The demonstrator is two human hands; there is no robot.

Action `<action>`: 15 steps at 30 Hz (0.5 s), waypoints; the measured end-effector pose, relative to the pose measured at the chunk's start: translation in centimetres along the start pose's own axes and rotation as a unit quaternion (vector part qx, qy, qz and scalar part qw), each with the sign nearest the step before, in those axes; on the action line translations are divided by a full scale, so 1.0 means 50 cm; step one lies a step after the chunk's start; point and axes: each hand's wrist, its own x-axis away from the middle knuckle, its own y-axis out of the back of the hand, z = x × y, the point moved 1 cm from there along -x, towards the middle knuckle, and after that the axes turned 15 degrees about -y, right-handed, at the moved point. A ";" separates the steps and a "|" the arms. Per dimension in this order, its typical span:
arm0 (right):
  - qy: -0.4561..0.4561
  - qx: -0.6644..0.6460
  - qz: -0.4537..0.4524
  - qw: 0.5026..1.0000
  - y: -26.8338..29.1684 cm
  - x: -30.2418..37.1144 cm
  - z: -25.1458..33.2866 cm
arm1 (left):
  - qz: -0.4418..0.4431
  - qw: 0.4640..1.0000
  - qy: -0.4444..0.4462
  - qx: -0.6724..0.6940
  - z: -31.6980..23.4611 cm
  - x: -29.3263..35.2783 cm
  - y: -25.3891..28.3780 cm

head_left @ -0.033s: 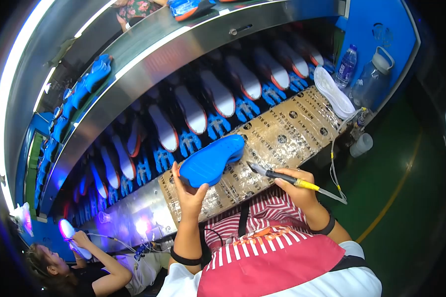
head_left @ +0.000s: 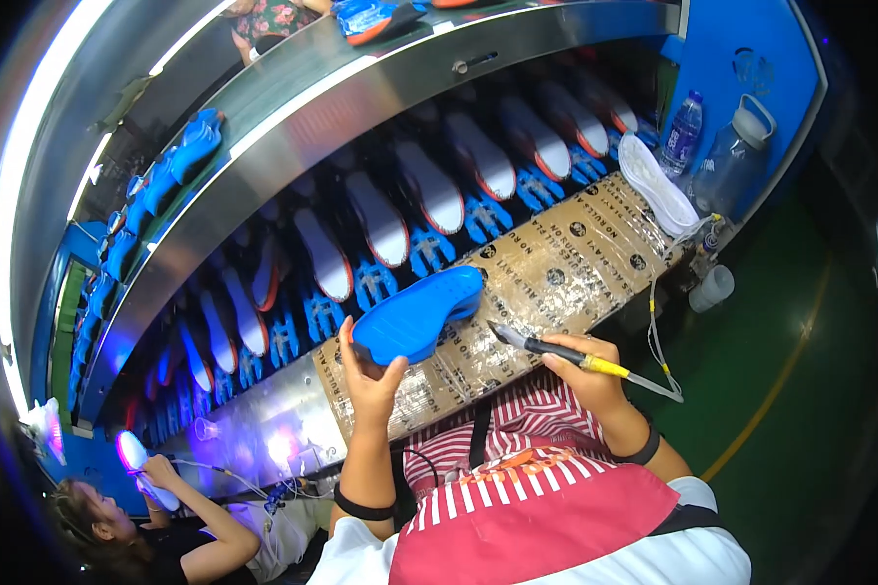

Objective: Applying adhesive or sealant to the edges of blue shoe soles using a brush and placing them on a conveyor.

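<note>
My left hand (head_left: 372, 383) grips the heel end of a bright blue, foot-shaped shoe piece with raised edges (head_left: 412, 317), thumb and fingers on opposite sides. It is tilted above the worktop, its toe end pointing to the far right. In my right hand (head_left: 585, 366) is a glue brush (head_left: 548, 348) with a dark tip, a black handle and a yellow band. A thin pale hose runs from the handle's back end. The brush tip points toward the blue piece, a small gap to its right, not touching.
Brown printed paper under clear film covers the worktop (head_left: 556, 278). Behind it stand rows of white-soled shoes (head_left: 385, 219) and blue shoe pieces (head_left: 429, 251). A white sole (head_left: 657, 183), a drink bottle (head_left: 682, 132) and a jug (head_left: 727, 161) stand right. A co-worker (head_left: 205, 526) sits left.
</note>
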 end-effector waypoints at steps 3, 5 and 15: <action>-0.007 -0.002 -0.010 1.000 0.008 0.001 -0.006 | 0.001 0.999 -0.032 -0.031 -0.027 -0.056 0.015; -0.036 -0.006 -0.012 0.999 0.015 0.004 -0.006 | -0.015 0.993 -0.111 -0.029 -0.046 -0.086 0.027; -0.109 -0.045 -0.017 0.993 0.028 0.019 -0.039 | -0.177 0.897 -0.403 0.027 -0.241 -0.273 0.015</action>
